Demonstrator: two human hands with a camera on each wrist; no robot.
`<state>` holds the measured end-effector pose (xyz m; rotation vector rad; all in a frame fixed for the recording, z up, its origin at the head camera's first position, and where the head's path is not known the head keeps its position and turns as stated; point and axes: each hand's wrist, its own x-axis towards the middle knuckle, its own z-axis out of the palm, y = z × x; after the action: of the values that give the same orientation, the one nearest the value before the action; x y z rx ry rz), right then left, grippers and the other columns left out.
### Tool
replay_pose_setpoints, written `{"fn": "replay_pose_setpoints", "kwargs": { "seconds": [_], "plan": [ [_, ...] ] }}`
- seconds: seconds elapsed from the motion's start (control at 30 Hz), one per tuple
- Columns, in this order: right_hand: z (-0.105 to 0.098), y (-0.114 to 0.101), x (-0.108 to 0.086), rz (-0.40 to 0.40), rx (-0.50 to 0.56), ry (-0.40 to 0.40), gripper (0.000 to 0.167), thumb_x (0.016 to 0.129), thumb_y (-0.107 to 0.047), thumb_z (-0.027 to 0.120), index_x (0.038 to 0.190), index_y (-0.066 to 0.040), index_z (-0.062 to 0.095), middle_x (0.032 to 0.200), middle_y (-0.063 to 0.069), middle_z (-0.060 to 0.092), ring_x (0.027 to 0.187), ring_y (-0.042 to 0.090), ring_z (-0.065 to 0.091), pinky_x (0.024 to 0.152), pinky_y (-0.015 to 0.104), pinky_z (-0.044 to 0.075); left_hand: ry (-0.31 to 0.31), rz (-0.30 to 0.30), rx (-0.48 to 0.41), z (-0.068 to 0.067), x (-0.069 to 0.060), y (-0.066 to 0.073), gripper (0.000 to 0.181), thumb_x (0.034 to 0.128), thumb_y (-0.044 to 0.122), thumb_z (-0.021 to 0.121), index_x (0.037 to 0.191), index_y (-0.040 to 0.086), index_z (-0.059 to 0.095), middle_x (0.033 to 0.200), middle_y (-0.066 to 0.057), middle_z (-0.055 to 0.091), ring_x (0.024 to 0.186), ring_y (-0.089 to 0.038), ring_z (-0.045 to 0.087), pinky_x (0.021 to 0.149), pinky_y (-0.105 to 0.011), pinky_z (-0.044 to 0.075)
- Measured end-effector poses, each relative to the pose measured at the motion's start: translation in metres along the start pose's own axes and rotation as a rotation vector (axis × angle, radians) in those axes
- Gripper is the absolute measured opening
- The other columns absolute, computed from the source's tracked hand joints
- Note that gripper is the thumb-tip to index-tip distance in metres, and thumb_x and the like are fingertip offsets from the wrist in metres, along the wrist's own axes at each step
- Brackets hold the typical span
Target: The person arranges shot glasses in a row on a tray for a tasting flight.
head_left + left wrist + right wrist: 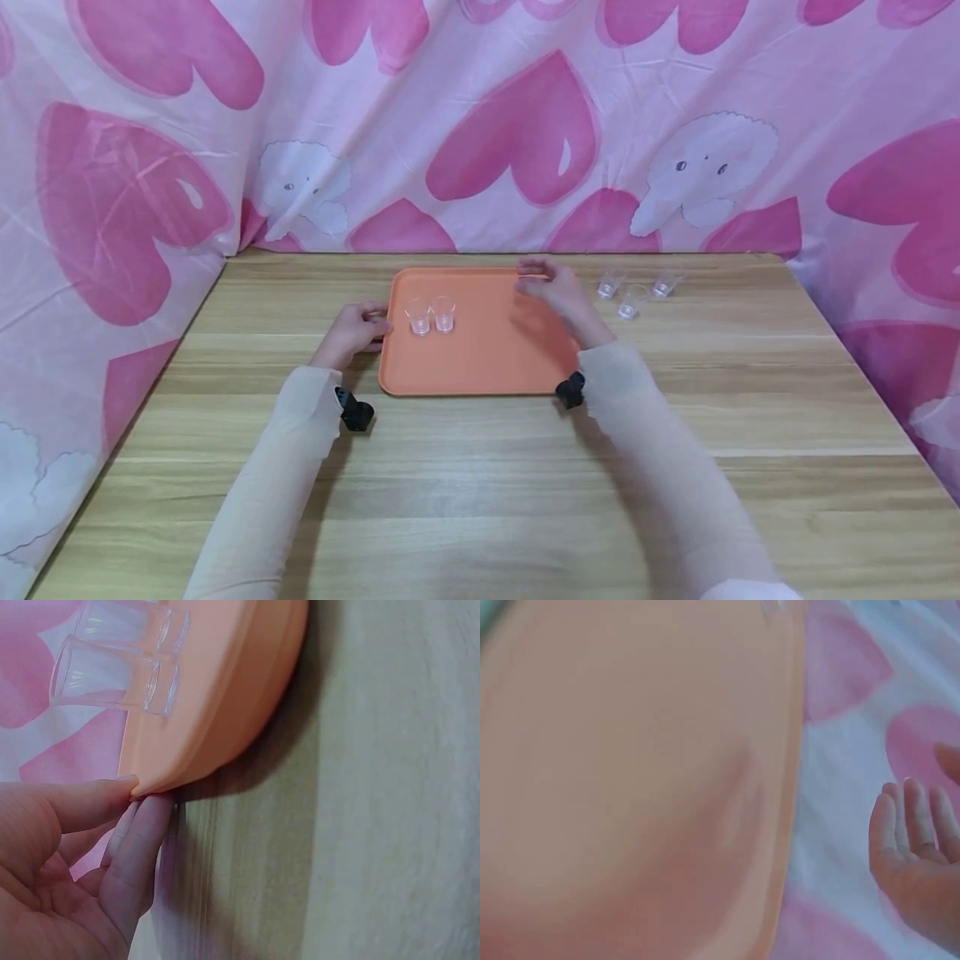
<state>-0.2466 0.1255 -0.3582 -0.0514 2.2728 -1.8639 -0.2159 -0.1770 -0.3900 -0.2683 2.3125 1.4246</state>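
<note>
- orange tray: at the centre of the clock in the head view, on the wooden table; its three o'clock edge is largely hidden by the right hand, sleeve and black wrist device.
- left hand: at nine o'clock, pinching the tray rim, thumb above and fingers below; the fingertips beneath are partly hidden.
- right hand: at two o'clock, fingers loosely extended, gripping nothing; cut off by the picture's edge in the right wrist view.
- two clear cups: upright, side by side on the tray, between its centre and nine o'clock; one is cut off at twelve o'clock in the left wrist view.
- three clear cups: on the table beyond the tray, between two and three o'clock; their transparent rims are hard to make out.
- patterned cloth: behind the table at twelve o'clock.
- right wrist view: tray surface blurred; a clear object near twelve o'clock is cut off, its identity unclear.
</note>
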Motion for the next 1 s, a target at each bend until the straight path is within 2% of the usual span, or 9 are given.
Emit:
{"fn": "replay_pose_setpoints", "kwargs": {
  "seconds": [0.07,0.17,0.2,0.27,0.33,0.43,0.73,0.83,1.0],
  "plan": [
    [-0.014,-0.001,-0.001,-0.019,0.026,0.019,0.05,0.09,0.004,0.056,0.138,0.007,0.041,0.125,0.017,0.055,0.121,0.03,0.055,0.098,0.025,0.051,0.001,-0.003,0.002,0.0,0.0,0.001,0.048,0.1003,0.009,0.044,0.147,0.004,0.034,0.136,-0.023,0.051,0.115,-0.027,0.057,0.096,-0.035,0.054],
    [-0.036,-0.002,-0.006,-0.051,0.035,0.056,0.047,0.091,0.003,0.057,0.136,0.006,0.043,0.107,-0.004,0.06,0.106,0.012,0.061,0.087,0.013,0.052,0.006,-0.011,-0.002,-0.001,0.0,0.001,0.048,0.1003,0.009,0.044,0.147,0.005,0.035,0.135,-0.022,0.052,0.116,-0.027,0.057,0.097,-0.036,0.053],
    [-0.043,-0.002,-0.008,-0.06,0.04,0.064,0.045,0.091,0.002,0.057,0.134,0.005,0.045,0.101,-0.011,0.059,0.1,0.006,0.061,0.084,0.01,0.052,0.007,-0.014,-0.005,0.0,0.0,0.001,0.048,0.1002,0.009,0.044,0.147,0.005,0.035,0.135,-0.022,0.052,0.116,-0.027,0.057,0.097,-0.036,0.053],
    [-0.057,-0.002,-0.011,-0.078,0.054,0.093,0.036,0.091,0.001,0.059,0.126,-0.002,0.052,0.094,-0.017,0.06,0.091,-0.003,0.06,0.08,0.008,0.051,0.01,-0.021,-0.01,0.0,0.001,0.001,0.048,0.1,0.009,0.045,0.147,0.006,0.036,0.134,-0.022,0.052,0.115,-0.027,0.057,0.097,-0.036,0.053],
    [-0.071,-0.001,-0.014,-0.098,0.059,0.118,0.027,0.09,0.0,0.06,0.115,-0.012,0.058,0.093,-0.019,0.061,0.087,-0.005,0.06,0.078,0.007,0.051,0.012,-0.027,-0.011,0.0,0.001,0.0,0.048,0.0998,0.009,0.045,0.147,0.006,0.036,0.132,-0.021,0.053,0.114,-0.026,0.058,0.097,-0.036,0.053],
    [-0.091,0.0,-0.017,-0.121,0.099,0.162,0.026,0.089,0.001,0.061,0.102,-0.022,0.059,0.091,-0.017,0.064,0.084,-0.005,0.061,0.076,0.006,0.051,0.015,-0.03,-0.012,0.001,0.002,0.0,0.049,0.0993,0.008,0.046,0.147,0.007,0.036,0.128,-0.02,0.053,0.109,-0.024,0.059,0.096,-0.035,0.054],
    [-0.146,0.013,-0.02,-0.151,0.106,0.32,0.022,0.088,-0.003,0.065,0.103,-0.019,0.063,0.088,-0.021,0.064,0.085,-0.005,0.058,0.072,0.003,0.049,0.017,-0.032,-0.018,0.002,0.002,0.001,0.049,0.0987,0.008,0.046,0.147,0.006,0.036,0.126,-0.019,0.053,0.108,-0.022,0.059,0.095,-0.034,0.054],
    [-0.158,0.018,-0.021,-0.167,0.105,0.367,0.025,0.087,0.0,0.064,0.096,-0.024,0.063,0.089,-0.019,0.063,0.086,-0.004,0.057,0.072,0.002,0.048,0.021,-0.021,-0.019,0.002,0.001,0.001,0.048,0.0988,0.008,0.046,0.146,0.005,0.037,0.127,-0.02,0.054,0.105,-0.021,0.06,0.095,-0.034,0.054],
    [-0.174,0.024,-0.024,-0.15,0.089,0.451,0.033,0.087,0.004,0.06,0.093,-0.028,0.061,0.09,-0.018,0.059,0.086,-0.004,0.055,0.071,0.0,0.047,0.022,-0.003,-0.03,0.002,-0.001,0.001,0.048,0.0992,0.007,0.045,0.146,0.004,0.037,0.13,-0.022,0.054,0.106,-0.023,0.061,0.096,-0.035,0.054]
  ]
}}
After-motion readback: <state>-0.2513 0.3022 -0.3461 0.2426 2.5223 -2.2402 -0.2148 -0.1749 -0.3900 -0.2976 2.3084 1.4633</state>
